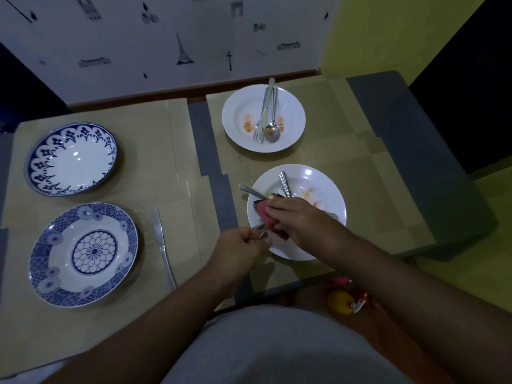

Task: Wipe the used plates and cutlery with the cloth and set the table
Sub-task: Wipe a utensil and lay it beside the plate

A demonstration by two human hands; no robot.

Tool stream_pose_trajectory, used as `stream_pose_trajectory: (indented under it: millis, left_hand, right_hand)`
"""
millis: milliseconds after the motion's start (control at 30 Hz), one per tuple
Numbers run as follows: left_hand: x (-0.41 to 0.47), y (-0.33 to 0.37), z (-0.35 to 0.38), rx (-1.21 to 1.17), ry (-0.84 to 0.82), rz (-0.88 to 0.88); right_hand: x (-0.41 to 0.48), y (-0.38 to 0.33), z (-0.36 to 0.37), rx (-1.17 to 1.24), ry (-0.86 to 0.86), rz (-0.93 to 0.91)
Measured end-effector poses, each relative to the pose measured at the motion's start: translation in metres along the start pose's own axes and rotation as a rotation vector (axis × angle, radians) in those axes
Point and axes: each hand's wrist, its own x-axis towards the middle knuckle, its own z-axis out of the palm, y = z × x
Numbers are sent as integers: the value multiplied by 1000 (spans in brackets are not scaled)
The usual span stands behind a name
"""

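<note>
My left hand (242, 249) pinches the handle end of a piece of cutlery (261, 234) over the near white plate (329, 189). My right hand (297, 218) grips a red cloth (267, 217) wrapped round the same piece. Two more cutlery handles (285, 184) lie in this stained plate. The far white plate (238, 106) holds a fork, knife and spoon (267, 117) and orange smears. On the left stand two blue-patterned plates: a far one (73, 159) and a near one (83, 254). A knife (163, 245) lies to the right of the near one.
Tan placemats (155, 128) cover a grey table (415, 128) set against a white patterned wall. A yellow and red toy (346, 300) lies on the floor by the table's near edge, next to my lap.
</note>
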Motion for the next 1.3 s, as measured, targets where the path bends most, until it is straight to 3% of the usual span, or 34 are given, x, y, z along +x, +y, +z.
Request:
stream_pose_trajectory:
  millis: [167, 333, 533, 833, 967, 1133, 1300]
  left_hand:
    - [-2, 1, 2, 32, 17, 15]
    - [0, 3, 5, 27, 12, 11]
    - [1, 6, -4, -117, -15, -57]
    - [3, 6, -15, -134, -101, -118]
    - [4, 9, -23, -90, -179, -131]
    - [-1, 5, -28, -38, -224, -65]
    - [-3, 3, -35, -152, -258, -61]
  right_hand:
    - [0, 1, 6, -1, 92, -8]
    - [4, 2, 12, 59, 58, 5]
    - [-6, -4, 10, 123, 204, 268]
    - [-3, -5, 7, 63, 129, 134]
    - [5, -2, -6, 62, 148, 181]
    - [5, -8, -8, -23, 53, -34]
    - [24, 1, -21, 7, 149, 113]
